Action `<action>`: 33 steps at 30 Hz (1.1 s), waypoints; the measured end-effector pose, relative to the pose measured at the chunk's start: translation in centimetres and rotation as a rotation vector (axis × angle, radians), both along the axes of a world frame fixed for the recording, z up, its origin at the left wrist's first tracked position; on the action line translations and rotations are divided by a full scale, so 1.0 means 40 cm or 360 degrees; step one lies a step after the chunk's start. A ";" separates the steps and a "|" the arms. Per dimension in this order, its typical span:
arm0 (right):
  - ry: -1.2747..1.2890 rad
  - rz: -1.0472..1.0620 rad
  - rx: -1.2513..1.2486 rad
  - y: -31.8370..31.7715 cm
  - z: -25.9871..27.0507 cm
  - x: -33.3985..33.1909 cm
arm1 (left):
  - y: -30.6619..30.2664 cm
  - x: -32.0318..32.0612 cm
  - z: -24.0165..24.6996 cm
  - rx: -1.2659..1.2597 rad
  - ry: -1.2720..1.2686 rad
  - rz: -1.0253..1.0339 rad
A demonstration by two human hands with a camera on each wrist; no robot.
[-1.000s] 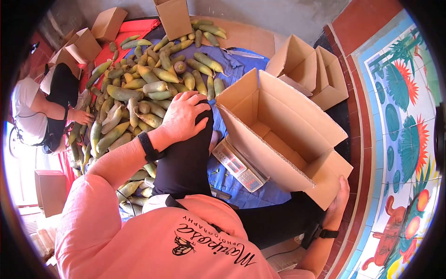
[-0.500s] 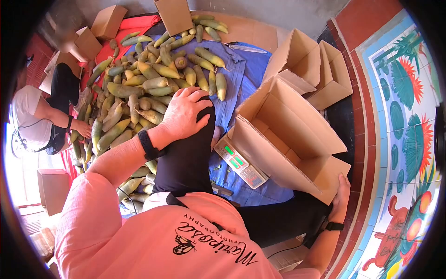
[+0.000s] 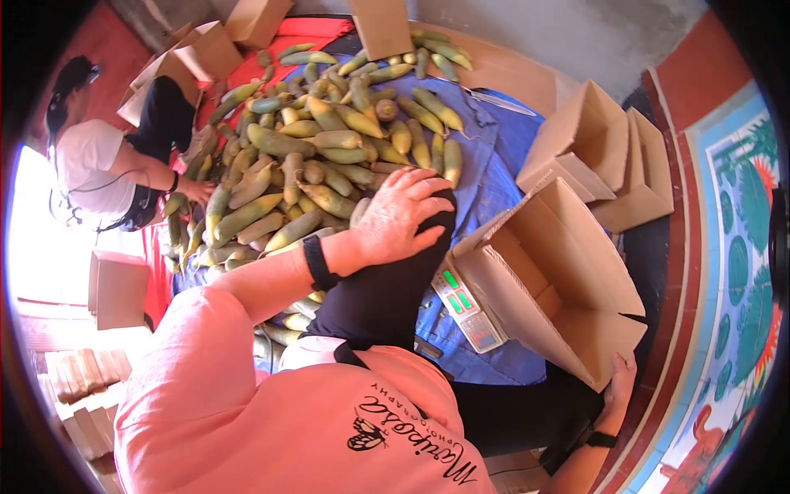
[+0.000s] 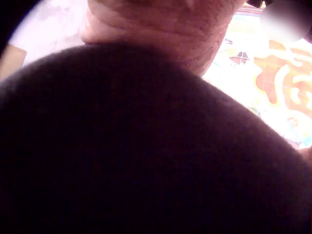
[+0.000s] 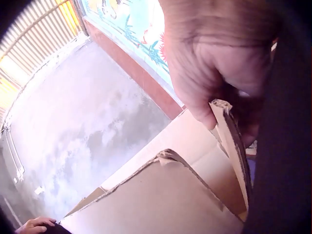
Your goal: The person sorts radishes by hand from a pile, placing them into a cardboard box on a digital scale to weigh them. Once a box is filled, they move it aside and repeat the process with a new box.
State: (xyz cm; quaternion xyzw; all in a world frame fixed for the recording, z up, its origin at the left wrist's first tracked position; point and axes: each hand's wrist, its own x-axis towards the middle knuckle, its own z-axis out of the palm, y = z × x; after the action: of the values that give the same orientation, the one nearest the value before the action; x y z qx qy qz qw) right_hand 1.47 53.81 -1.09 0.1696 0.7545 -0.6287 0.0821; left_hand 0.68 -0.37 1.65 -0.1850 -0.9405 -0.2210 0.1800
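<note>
My left hand (image 3: 401, 216) rests on my raised knee in dark trousers, its fingers spread and holding nothing. In the left wrist view the dark trouser leg (image 4: 146, 146) fills most of the picture below the hand (image 4: 156, 24). At the lower right, my right hand (image 3: 623, 380) grips a flap of an open cardboard box (image 3: 576, 247). The right wrist view shows thumb and fingers on either side of the flap's edge (image 5: 231, 131). Bare cardboard shows inside the tilted box. Its near side overlaps a digital scale (image 3: 467, 306) with lit green displays.
A large heap of long green and yellow vegetables (image 3: 329, 140) lies beyond my knee on a blue sheet (image 3: 485, 148). More open boxes (image 3: 576, 148) stand at the back right, beside a tiled wall. Another person (image 3: 99, 165) crouches at the left, one hand at the heap.
The box has come closer to me beside the scale, my right hand still on its flap. The scale's displays went from red to green. The head view has turned left; my left hand stays on the knee.
</note>
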 end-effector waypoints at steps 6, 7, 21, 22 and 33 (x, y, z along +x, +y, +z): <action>0.0002 0.0102 0.0346 0.027 -0.014 -0.059 | -0.060 0.050 -0.006 0.0536 -0.0210 0.0123; 0.0046 0.0062 0.0349 0.019 -0.009 -0.067 | -0.079 0.060 -0.010 0.0649 -0.0242 0.0190; 0.0185 -0.0191 0.0499 -0.040 0.045 0.069 | -0.571 0.439 -0.525 -0.0139 -0.1291 0.1748; 0.0199 -0.0273 0.0517 -0.054 0.057 0.085 | -0.566 0.451 -0.542 -0.0137 -0.1299 0.1738; 0.0141 -0.0433 0.0907 -0.012 0.048 0.153 | -0.551 0.372 -0.585 -0.0023 -0.1649 0.2120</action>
State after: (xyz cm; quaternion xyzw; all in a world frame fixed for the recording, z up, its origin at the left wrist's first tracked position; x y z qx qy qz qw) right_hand 7.57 53.32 0.81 0.2576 0.8735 -0.4040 -0.0865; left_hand 15.54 -22.42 -21.77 0.5320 -0.8181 -0.1196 -0.1827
